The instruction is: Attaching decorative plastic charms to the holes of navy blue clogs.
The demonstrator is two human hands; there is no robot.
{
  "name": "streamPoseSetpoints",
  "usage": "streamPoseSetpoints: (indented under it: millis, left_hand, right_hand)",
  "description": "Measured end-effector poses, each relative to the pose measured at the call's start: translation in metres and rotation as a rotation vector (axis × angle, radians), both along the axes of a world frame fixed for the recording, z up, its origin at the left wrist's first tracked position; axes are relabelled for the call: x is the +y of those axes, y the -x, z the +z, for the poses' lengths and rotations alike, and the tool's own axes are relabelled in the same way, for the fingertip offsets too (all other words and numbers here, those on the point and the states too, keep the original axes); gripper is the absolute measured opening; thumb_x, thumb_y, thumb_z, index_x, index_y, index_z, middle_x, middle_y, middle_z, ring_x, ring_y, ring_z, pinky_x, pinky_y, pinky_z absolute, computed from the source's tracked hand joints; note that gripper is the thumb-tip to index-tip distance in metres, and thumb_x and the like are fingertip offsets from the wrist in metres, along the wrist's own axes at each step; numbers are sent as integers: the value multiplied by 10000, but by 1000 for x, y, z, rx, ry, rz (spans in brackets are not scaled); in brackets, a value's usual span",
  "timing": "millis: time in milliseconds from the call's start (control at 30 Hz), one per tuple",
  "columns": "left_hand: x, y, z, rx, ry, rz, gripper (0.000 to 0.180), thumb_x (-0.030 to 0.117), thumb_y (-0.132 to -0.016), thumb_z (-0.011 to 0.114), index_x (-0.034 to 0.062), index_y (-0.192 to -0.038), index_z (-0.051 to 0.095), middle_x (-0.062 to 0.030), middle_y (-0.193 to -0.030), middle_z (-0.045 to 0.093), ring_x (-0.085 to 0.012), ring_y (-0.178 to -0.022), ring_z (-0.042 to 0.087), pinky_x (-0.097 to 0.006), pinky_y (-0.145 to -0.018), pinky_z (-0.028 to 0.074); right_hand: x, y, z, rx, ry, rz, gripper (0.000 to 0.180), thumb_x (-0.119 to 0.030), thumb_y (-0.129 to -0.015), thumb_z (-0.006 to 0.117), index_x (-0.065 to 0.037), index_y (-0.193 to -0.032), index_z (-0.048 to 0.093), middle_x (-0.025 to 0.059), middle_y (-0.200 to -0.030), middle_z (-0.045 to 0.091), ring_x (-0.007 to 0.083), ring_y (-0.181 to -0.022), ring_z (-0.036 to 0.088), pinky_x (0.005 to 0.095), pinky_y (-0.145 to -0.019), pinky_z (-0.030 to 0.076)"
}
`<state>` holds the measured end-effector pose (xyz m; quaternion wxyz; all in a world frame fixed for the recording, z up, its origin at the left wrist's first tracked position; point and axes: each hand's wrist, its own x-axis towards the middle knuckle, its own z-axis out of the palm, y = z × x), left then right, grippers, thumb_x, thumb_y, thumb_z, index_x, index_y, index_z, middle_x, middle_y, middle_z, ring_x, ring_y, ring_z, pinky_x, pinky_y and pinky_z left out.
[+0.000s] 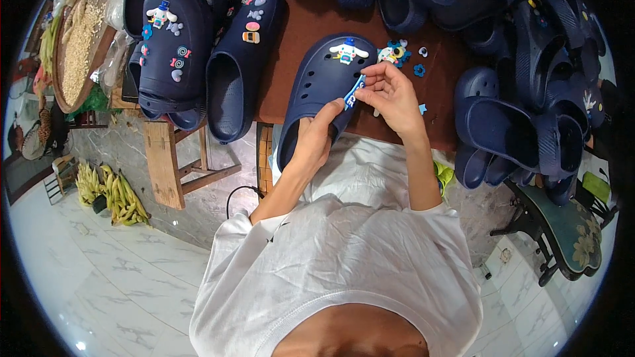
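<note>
White lettering is borne by a small blue strip [354, 92], which is held slanted at the side of a navy clog [317, 98]. The strip is pinched by the fingertips of the right hand [391, 97], and the thumb of the left hand [313, 136] is set close by its lower end. Only a few bold letters are left in view; the rest cannot be made out.

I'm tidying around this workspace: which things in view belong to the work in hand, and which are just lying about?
In the work:
- navy clog, in the left hand
- blue strip charm, in the right hand
- blue flower charm
- brown table

Lying about:
- pale grains
- wooden stool
- green-seated chair
</note>
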<state>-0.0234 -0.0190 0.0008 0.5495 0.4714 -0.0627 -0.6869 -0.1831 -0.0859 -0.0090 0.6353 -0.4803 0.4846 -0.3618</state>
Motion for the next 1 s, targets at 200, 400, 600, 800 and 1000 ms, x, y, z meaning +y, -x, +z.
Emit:
streamPoseSetpoints:
  millis: [200, 400, 600, 800, 1000]
  left_hand:
    - [0, 6, 4, -39, -29, 29, 331, 67, -877, 670, -24, -1179, 571, -77, -1090, 640, -150, -976, 627, -302, -892, 499]
    - [-1, 4, 0, -41, -5, 42, 307, 67, -888, 659, -41, -1165, 582, -87, -1060, 664, -161, -937, 658, -304, -872, 525]
    - [1, -1, -4, -3, -3, -4, 274, 90, -900, 660, -9, -1149, 601, -71, -1074, 650, -141, -960, 631, -295, -872, 504]
    - [0, -4, -1, 36, -35, -22, 367, 139, -916, 670, -13, -1230, 556, -77, -1148, 628, -144, -1027, 610, -299, -904, 489]
    - [9, -10, -5, 159, 67, 58, 475, 315, -979, 552, 4, -1328, 471, -116, -1318, 558, -226, -1238, 528, -417, -1084, 395]
  right_hand:
    - [-1, 4, -1, -95, -89, -35, 289, -4, -813, 773, -9, -1062, 627, 38, -929, 620, 74, -811, 589, 213, -747, 514]
    - [-2, -1, -7, 14, 20, -18, 231, -27, -837, 760, -12, -1021, 621, 30, -910, 626, 71, -799, 590, 216, -743, 513]
    - [3, -10, -6, 124, 164, -50, 264, -35, -844, 756, 0, -1055, 602, 49, -918, 625, 93, -804, 608, 237, -732, 525]
    - [26, -22, -14, 74, 189, -295, 324, -31, -842, 747, -5, -1124, 589, 61, -979, 620, 119, -832, 612, 261, -753, 522]
    - [51, -31, 3, 401, 527, -172, 350, -199, -867, 728, -48, -1165, 621, 148, -1149, 535, 318, -1076, 540, 405, -913, 452]
